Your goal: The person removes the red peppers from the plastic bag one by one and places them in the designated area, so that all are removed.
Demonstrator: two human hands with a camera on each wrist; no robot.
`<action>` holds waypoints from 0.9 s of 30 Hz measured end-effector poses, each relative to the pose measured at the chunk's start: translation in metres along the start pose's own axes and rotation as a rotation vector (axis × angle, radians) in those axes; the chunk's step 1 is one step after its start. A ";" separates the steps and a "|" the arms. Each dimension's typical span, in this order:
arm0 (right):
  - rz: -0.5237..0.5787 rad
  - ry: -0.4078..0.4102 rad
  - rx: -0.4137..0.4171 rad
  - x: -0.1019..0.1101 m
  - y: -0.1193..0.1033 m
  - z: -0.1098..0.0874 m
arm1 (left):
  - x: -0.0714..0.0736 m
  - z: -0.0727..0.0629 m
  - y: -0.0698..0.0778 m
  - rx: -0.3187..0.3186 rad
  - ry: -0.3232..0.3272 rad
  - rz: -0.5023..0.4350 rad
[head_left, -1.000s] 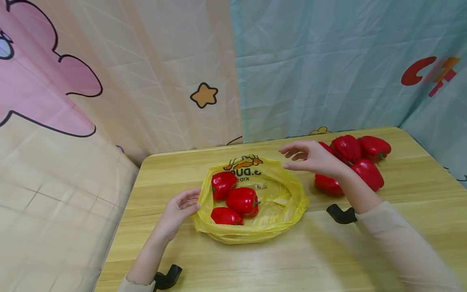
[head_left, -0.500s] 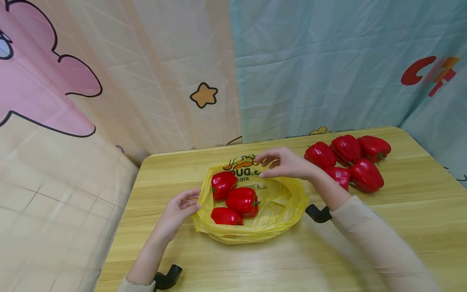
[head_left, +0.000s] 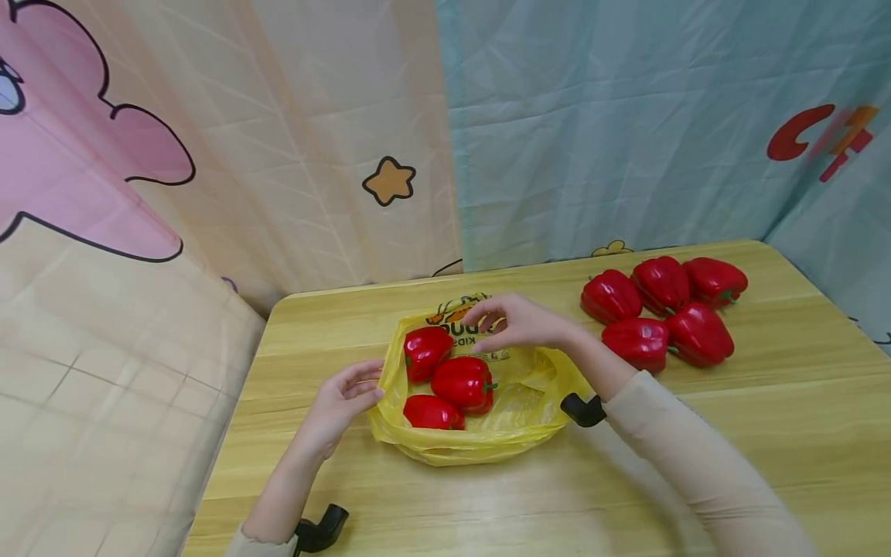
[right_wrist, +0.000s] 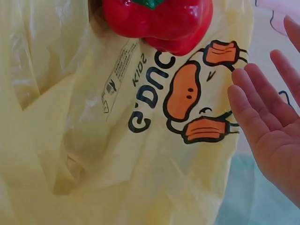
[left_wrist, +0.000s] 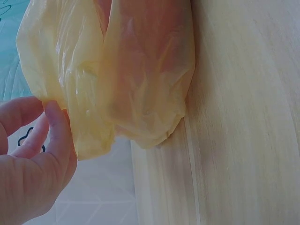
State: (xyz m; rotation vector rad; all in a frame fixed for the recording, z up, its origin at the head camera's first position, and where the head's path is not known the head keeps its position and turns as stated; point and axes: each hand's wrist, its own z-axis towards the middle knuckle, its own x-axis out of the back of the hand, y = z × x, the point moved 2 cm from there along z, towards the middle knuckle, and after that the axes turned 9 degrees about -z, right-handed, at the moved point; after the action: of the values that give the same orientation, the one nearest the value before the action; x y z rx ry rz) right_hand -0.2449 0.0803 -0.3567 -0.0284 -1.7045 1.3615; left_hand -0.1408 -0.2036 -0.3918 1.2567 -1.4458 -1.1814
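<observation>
A yellow plastic bag (head_left: 480,445) with a cartoon duck print lies on the table with its mouth spread. Three red bell peppers sit inside: an upper one (head_left: 426,352), a middle one (head_left: 465,384) and a lower one (head_left: 433,412). My left hand (head_left: 343,402) pinches the bag's left edge between thumb and fingers, as the left wrist view of the hand (left_wrist: 47,150) shows. Over the bag's far right part hovers my right hand (head_left: 518,321), fingers loosely bent and holding nothing. In the right wrist view its palm (right_wrist: 276,126) is beside the printed rim.
Several more red bell peppers (head_left: 698,334) lie grouped on the wooden table (head_left: 786,418) to the right. Behind the table hangs a printed curtain (head_left: 334,155). A black curved piece is worn at each wrist, such as the right one (head_left: 583,410).
My right hand has moved left from beside the loose peppers to above the bag, uncovering those peppers. My left hand and the peppers in the bag have stayed in place.
</observation>
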 end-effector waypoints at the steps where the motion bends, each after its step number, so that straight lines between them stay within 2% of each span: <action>1: -0.003 -0.006 -0.003 -0.002 0.001 0.001 | 0.000 0.000 0.000 -0.003 -0.001 0.001; 17: -0.043 -0.119 -0.041 -0.025 0.009 0.007 | -0.001 -0.001 0.000 -0.013 -0.003 0.004; 27: -0.061 -0.147 0.002 -0.035 0.013 0.008 | -0.002 -0.001 0.000 -0.005 -0.001 0.000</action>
State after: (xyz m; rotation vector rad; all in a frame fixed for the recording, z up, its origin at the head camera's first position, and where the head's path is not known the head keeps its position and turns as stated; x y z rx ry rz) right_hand -0.2364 0.0607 -0.3890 0.1264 -1.8103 1.3482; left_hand -0.1397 -0.2022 -0.3920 1.2529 -1.4426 -1.1855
